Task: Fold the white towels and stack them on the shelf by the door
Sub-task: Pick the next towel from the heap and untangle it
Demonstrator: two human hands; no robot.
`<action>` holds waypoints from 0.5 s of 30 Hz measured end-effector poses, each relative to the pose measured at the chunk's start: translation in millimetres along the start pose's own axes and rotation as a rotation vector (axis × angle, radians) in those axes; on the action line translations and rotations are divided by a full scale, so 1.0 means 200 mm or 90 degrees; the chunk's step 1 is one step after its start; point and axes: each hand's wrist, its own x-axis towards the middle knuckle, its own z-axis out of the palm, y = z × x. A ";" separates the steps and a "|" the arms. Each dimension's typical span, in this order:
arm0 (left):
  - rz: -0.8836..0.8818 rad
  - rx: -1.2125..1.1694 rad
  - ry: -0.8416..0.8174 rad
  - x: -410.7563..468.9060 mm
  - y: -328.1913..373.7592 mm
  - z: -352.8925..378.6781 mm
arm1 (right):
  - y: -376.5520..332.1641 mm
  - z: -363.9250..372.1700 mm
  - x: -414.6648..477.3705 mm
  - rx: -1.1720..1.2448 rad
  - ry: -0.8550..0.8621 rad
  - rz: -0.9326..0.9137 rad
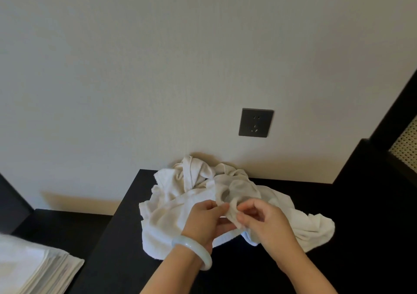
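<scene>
A crumpled heap of white towels (pixel 180 194) lies on a black table top (pixel 126 248) against the wall. My left hand (pixel 206 220), with a pale bangle on its wrist, and my right hand (pixel 264 221) are close together over the heap's front. Both pinch the same bunched edge of one white towel (pixel 233 205) between thumb and fingers. A stack of folded white towels (pixel 33 269) sits at the lower left on a lower black surface.
A dark wall socket (pixel 256 122) is set in the pale wall above the heap. Black furniture with a woven cane panel (pixel 406 142) rises at the right edge. A lower black ledge (pixel 67 221) runs to the left of the table.
</scene>
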 end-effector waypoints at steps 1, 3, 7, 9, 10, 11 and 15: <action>-0.010 0.004 -0.007 0.00 -0.01 0.01 | 0.01 -0.01 -0.01 -0.038 0.020 -0.016; -0.029 -0.005 -0.018 -0.01 -0.04 0.02 | 0.02 -0.04 -0.05 -0.081 0.022 -0.038; -0.078 -0.076 -0.036 0.01 -0.12 0.02 | 0.10 -0.10 -0.13 -0.136 -0.072 -0.009; -0.098 -0.099 -0.034 0.03 -0.15 0.03 | 0.15 -0.10 -0.14 -0.076 0.012 0.005; -0.100 -0.094 -0.031 0.04 -0.16 0.04 | 0.17 -0.10 -0.14 -0.029 0.046 0.016; -0.097 -0.072 -0.029 0.05 -0.17 0.05 | 0.18 -0.10 -0.14 0.012 0.066 0.023; -0.021 0.172 0.042 0.10 -0.20 0.07 | 0.20 -0.12 -0.16 -0.024 0.097 -0.013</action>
